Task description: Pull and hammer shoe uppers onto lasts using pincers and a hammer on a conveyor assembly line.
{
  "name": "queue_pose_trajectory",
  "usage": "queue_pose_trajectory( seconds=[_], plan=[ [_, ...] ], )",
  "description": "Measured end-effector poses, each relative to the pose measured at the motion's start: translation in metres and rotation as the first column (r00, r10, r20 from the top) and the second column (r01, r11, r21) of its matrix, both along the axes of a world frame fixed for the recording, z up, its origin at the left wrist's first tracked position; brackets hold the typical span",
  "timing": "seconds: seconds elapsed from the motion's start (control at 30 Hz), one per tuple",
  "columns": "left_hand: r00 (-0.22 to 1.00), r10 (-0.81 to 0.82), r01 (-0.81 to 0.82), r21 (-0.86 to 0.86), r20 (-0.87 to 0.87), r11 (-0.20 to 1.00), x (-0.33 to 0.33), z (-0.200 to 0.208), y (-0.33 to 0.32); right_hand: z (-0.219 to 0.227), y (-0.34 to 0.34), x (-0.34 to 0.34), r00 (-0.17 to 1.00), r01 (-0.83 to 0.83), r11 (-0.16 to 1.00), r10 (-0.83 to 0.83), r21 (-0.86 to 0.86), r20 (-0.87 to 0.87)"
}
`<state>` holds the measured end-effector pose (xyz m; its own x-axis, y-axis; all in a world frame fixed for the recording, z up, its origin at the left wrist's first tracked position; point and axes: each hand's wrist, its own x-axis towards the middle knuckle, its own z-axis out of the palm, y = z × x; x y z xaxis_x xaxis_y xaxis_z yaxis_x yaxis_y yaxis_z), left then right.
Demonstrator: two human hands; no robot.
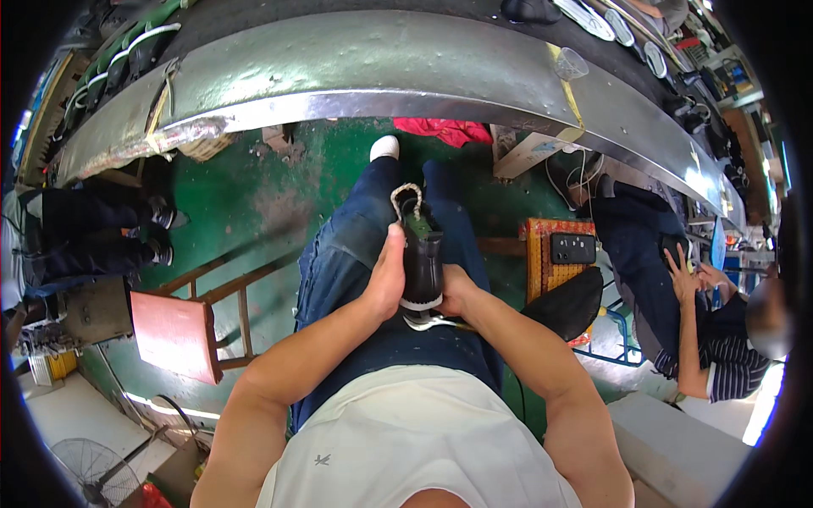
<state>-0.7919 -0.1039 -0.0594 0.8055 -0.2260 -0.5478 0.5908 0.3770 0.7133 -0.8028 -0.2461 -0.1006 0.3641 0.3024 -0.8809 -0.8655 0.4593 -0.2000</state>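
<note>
A black shoe [423,264] with a white sole edge is held up over my lap, between both hands. Out of its opening comes a green-topped insert, probably a last, with a looped rope [407,196]. My left hand [388,273] grips the shoe's left side, thumb stretched along it and the other fingers hidden behind. On the opposite side, low down near the white edge, my right hand [456,289] is closed against the shoe, its fingertips out of sight. Just below the shoe, a shiny metal piece [428,322] shows at my lap; its kind is unclear.
A long metal-edged bench [364,72] curves across the front, with shoes [584,19] on it. To my left stands a wooden stool [175,336]. A phone [573,248] lies on a patterned seat at my right. Beyond it sits a co-worker [732,339]; another person's legs [102,224] show far left.
</note>
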Motion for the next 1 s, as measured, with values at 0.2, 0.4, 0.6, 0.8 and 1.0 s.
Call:
queue_pose_trajectory(
  seconds=[0.2, 0.4, 0.6, 0.8, 1.0],
  plan=[
    [0.992, 0.111, -0.112, 0.018, 0.058, 0.993, 0.004, -0.037, -0.004, -0.003, 0.017, -0.011, 0.997, 0.077, 0.980, -0.073, -0.183, 0.028],
    [0.999, -0.033, 0.031, 0.028, 0.042, 0.999, 0.016, -0.050, 0.000, -0.002, 0.005, -0.032, 0.998, -0.030, 0.976, 0.039, -0.218, 0.039],
    [0.986, -0.164, 0.159, 0.099, 0.041, 0.982, 0.033, -0.052, -0.008, 0.006, -0.010, -0.027, 0.962, -0.234, 0.929, 0.265, -0.286, 0.073],
    [0.980, -0.198, 0.181, 0.386, 0.007, 0.905, 0.035, -0.039, -0.010, 0.086, -0.051, -0.024, 0.333, 0.008, 0.331, 0.889, -0.944, 0.314],
    [0.973, -0.229, 0.222, 0.349, -0.022, 0.910, 0.042, -0.039, -0.013, 0.082, -0.026, 0.007, -0.018, 0.257, 0.211, 0.977, -0.943, 0.214]
  ],
)
